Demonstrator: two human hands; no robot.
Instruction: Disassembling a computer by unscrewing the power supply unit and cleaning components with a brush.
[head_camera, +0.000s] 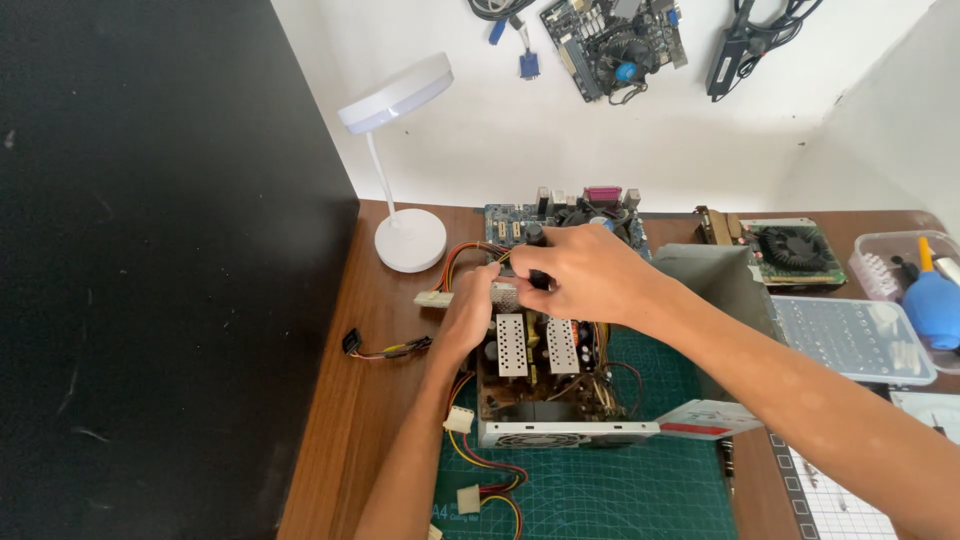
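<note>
An opened computer power supply sits on a green cutting mat, its silver heatsinks and circuit board exposed. My left hand grips the far left edge of the unit, beside a white multi-pin connector on coloured wires. My right hand reaches across over the far edge, fingers pinched on a small dark part at the wire bundle; what it holds is hidden by the fingers.
A white desk lamp stands at the back left. A motherboard and a graphics card lie behind. Clear plastic boxes and a blue air blower lie right. Loose cable connectors trail left.
</note>
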